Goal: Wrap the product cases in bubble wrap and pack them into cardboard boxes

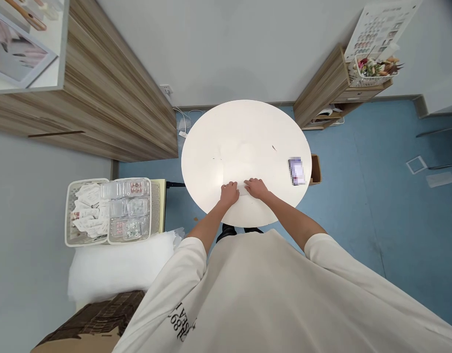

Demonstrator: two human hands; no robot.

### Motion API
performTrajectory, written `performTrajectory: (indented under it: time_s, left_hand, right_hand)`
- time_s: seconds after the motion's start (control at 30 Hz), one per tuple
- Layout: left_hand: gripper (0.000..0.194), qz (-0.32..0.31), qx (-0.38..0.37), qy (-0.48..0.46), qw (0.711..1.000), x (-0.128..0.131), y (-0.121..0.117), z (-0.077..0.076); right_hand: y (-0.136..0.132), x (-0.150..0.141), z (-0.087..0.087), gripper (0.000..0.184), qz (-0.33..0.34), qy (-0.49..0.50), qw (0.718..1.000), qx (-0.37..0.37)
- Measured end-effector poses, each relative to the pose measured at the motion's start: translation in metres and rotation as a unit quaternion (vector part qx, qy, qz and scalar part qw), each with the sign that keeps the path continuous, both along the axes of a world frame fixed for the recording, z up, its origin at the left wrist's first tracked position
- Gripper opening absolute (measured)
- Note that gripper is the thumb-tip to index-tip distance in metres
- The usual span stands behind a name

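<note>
A small, flat, whitish piece (242, 189) lies near the front of the round white table (248, 122). Its kind is hard to make out against the white top. My left hand (230, 193) is closed on its left end, fingers curled. At the right end, my right hand (255, 188) has its fingers bent over the edge of the same piece. Both hands rest on the tabletop, a short way apart. To the right on the table lies a blurred purple, phone-like thing (297, 171).
White baskets (88, 240) with packets and clear boxes stand at the left, above a stack of white sheeting (119, 264). A wooden cabinet (137, 98) rises at the left back. A smaller cabinet (321, 88) with a flower basket (375, 68) stands behind right.
</note>
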State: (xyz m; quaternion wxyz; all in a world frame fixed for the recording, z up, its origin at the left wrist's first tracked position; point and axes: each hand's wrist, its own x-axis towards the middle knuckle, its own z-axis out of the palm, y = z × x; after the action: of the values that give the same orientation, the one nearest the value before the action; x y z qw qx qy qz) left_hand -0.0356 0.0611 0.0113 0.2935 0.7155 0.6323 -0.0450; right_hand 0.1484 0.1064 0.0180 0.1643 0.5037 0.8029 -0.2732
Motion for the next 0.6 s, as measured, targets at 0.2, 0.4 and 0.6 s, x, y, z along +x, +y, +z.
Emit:
performTrajectory:
  time_s: [0.2,0.4,0.6]
  left_hand:
    - [0.06,-0.063,0.071,0.042,0.995,0.007,-0.003,-0.011]
    - [0.075,-0.092,0.058,0.051,0.993,0.008,-0.005,-0.019]
    - [0.072,-0.088,0.079,0.042,0.992,0.009,-0.005,-0.01]
  right_hand:
    - [-0.003,0.0,-0.01,0.046,0.005,-0.003,0.999,0.054]
    - [-0.017,0.003,-0.016,0.063,0.011,-0.006,0.995,0.097]
    - [-0.026,0.007,-0.012,0.078,0.027,-0.01,0.998,0.056]
